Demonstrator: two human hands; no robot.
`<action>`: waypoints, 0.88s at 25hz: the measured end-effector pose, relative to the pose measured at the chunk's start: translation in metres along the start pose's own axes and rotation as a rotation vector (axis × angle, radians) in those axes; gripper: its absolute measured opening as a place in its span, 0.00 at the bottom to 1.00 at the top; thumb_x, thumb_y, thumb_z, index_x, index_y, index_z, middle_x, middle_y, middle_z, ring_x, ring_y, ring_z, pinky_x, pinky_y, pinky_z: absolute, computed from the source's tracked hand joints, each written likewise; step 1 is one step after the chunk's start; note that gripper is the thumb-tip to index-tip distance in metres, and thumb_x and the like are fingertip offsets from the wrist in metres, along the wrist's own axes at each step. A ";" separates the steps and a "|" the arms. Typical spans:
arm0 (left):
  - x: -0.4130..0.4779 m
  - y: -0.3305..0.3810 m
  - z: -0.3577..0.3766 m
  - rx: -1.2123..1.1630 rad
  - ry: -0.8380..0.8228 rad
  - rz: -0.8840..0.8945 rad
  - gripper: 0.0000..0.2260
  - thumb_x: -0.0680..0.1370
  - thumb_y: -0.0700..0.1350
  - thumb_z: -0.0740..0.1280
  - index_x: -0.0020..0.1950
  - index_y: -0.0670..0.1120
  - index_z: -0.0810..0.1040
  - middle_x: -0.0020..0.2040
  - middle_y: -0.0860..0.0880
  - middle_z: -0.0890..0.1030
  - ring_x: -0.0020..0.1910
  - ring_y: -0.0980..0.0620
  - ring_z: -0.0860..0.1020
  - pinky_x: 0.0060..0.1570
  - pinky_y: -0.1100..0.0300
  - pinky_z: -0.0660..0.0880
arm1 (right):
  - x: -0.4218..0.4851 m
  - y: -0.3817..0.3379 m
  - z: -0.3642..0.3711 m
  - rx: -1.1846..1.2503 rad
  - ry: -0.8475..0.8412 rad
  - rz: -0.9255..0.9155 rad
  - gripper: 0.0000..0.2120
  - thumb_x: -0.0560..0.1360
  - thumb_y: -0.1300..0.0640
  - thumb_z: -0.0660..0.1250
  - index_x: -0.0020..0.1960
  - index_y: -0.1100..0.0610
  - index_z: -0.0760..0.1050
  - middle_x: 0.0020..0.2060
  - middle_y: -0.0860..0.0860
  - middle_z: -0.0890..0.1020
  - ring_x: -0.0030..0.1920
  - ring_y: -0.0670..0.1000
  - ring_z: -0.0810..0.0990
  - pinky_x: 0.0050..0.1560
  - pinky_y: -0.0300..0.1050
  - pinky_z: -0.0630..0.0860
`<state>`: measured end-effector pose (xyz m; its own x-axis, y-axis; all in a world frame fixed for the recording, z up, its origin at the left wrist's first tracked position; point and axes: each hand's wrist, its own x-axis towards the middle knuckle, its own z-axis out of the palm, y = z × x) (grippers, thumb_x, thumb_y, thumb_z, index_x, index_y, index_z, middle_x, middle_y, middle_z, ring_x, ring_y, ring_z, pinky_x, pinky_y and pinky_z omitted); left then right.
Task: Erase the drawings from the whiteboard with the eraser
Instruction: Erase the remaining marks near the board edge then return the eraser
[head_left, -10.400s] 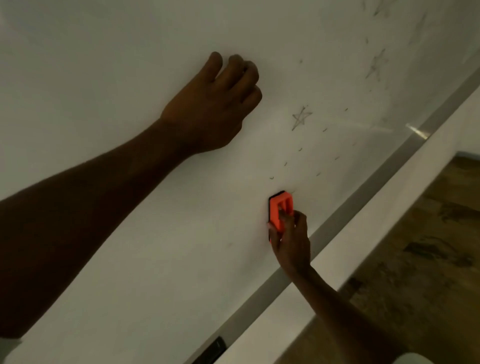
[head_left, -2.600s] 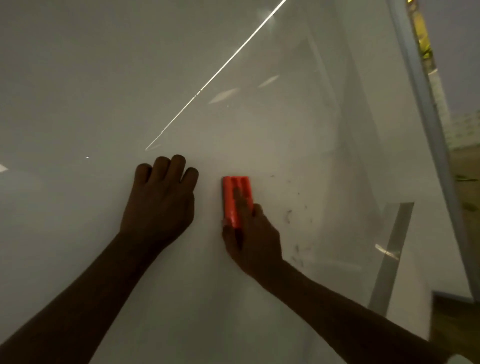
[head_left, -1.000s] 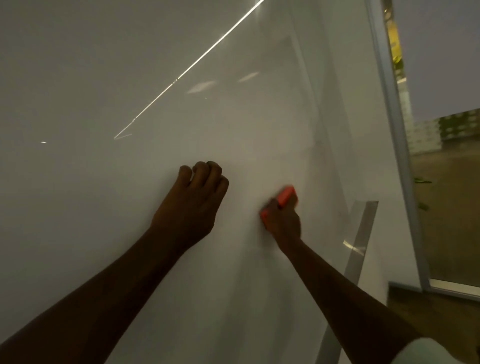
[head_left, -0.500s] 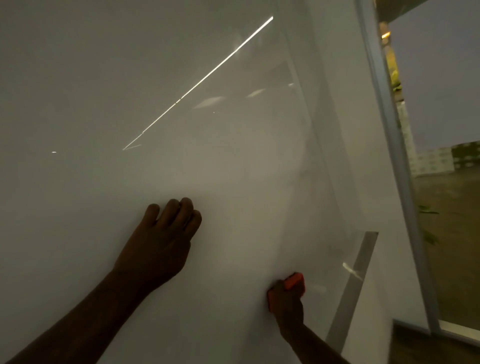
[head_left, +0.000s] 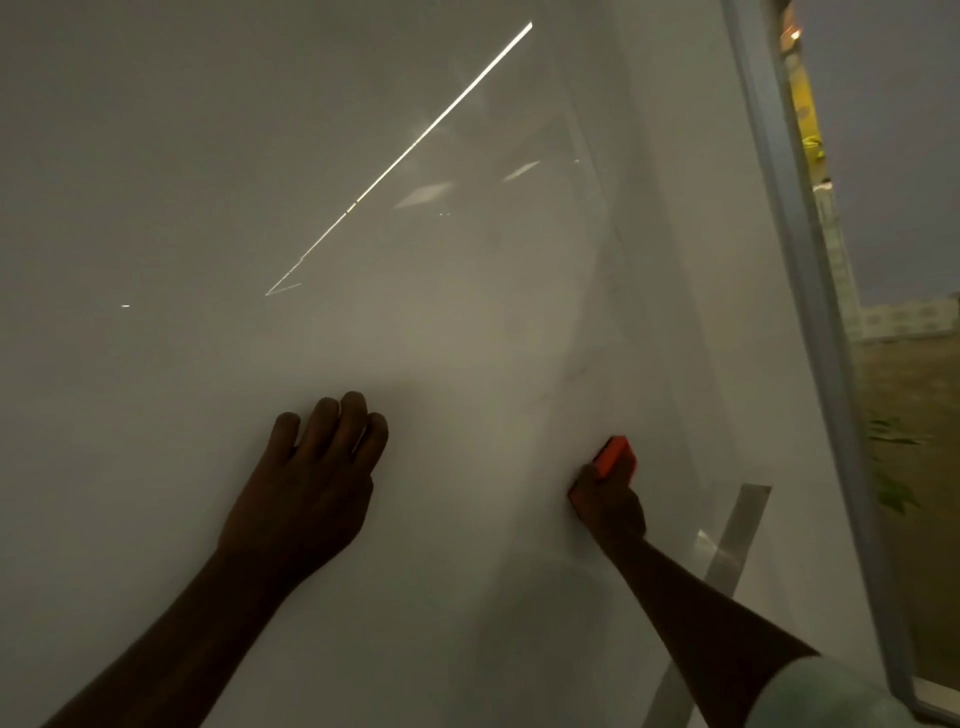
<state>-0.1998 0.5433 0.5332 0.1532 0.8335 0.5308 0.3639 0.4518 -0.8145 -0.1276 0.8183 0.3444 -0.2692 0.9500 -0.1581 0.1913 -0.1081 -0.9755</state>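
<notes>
The whiteboard (head_left: 260, 182) fills most of the view, dim and glossy, with a bright reflected light streak across its upper middle. I see no clear drawings on it, only faint smudges near the centre right. My left hand (head_left: 306, 488) presses flat against the board at lower centre, fingers curled together and empty. My right hand (head_left: 610, 506) is shut on the orange eraser (head_left: 615, 457), which it holds tilted against the board to the right of my left hand.
The board's metal frame (head_left: 810, 312) runs down the right side. Beyond it lie a dim room, a wooden floor (head_left: 914, 395) and some green leaves (head_left: 891, 467). A reflected grey strip (head_left: 737, 535) shows at the board's lower right.
Since half a second ago my right hand has slid the eraser up and slightly left on the board. My left hand stays pressed on the board. The marks seen 2.6 s ago are gone.
</notes>
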 end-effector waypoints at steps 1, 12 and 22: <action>0.000 0.000 0.001 0.005 0.005 0.000 0.18 0.76 0.41 0.59 0.64 0.35 0.75 0.63 0.33 0.74 0.58 0.35 0.73 0.51 0.41 0.68 | 0.004 -0.011 0.002 0.065 -0.019 0.063 0.34 0.82 0.44 0.57 0.81 0.58 0.48 0.66 0.66 0.75 0.65 0.66 0.75 0.66 0.54 0.72; 0.000 0.001 0.003 0.081 0.005 0.009 0.17 0.79 0.42 0.58 0.66 0.36 0.73 0.65 0.34 0.73 0.60 0.35 0.70 0.53 0.41 0.67 | -0.019 -0.014 0.028 0.044 0.150 -0.412 0.34 0.81 0.46 0.59 0.82 0.51 0.48 0.59 0.62 0.80 0.53 0.65 0.81 0.52 0.54 0.77; -0.010 0.006 0.002 0.047 -0.004 0.006 0.18 0.81 0.44 0.59 0.66 0.35 0.72 0.67 0.33 0.72 0.62 0.35 0.70 0.55 0.41 0.67 | -0.143 0.028 0.071 -0.131 -0.100 -1.126 0.38 0.78 0.35 0.57 0.81 0.46 0.46 0.55 0.54 0.76 0.39 0.53 0.80 0.34 0.44 0.78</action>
<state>-0.2011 0.5381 0.5222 0.1514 0.8375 0.5250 0.3195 0.4611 -0.8278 -0.1504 0.6587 0.3293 -0.4237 0.4597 0.7805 -0.1110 0.8288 -0.5485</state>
